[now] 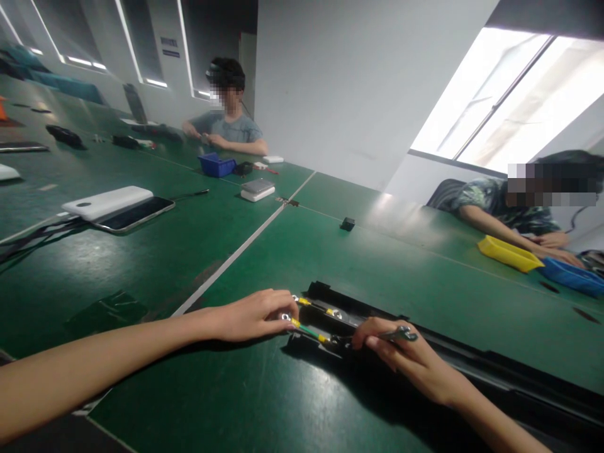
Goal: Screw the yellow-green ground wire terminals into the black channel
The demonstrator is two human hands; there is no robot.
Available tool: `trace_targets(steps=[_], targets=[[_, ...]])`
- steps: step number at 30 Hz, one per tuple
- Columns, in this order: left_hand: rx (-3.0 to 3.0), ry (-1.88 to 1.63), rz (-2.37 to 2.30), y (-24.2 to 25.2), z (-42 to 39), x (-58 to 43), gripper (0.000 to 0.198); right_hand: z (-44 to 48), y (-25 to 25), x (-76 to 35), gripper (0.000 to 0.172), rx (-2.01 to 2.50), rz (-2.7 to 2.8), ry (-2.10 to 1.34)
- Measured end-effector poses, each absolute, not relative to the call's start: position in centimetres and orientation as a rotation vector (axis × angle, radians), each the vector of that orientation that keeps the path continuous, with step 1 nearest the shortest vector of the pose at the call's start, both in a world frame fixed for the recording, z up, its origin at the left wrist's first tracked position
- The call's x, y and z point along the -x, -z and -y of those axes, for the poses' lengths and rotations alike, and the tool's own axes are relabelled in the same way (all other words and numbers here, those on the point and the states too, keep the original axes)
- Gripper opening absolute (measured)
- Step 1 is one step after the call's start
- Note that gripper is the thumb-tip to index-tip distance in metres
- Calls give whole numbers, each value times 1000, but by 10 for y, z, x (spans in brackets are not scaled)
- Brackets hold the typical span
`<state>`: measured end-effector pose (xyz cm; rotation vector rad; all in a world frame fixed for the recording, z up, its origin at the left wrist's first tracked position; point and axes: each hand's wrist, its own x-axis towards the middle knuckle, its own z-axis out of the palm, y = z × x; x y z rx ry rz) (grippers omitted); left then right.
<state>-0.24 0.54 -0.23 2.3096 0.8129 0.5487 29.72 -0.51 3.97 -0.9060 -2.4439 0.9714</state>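
Pinching with the left hand (257,316), fingers nearly closed, a short green wire with yellow sleeves (309,330), at the left end of a long black channel (356,306). Gripping a slim silver metal tool (406,333) in the curled fingers of the right hand (401,358). Beyond the channel's far edge, room across glossy green tabletop (278,264) up to a small black block (348,224).

Your left grip (252,318) pinches, left forearm (141,349) outstretched; your right grip (408,355) curls closed, right forearm (491,412) slanting inward.
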Motion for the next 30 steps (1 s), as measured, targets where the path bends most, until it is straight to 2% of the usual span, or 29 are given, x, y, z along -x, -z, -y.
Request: trace_targets(steps=[17,30], targets=[[-2320,-549,-813,4,-6,3,4,8,-40,-299,31,956,2368,-1074],[-2308,-538,-825,0,-5,2,5,6,-36,-298,31,968,2373,-958]])
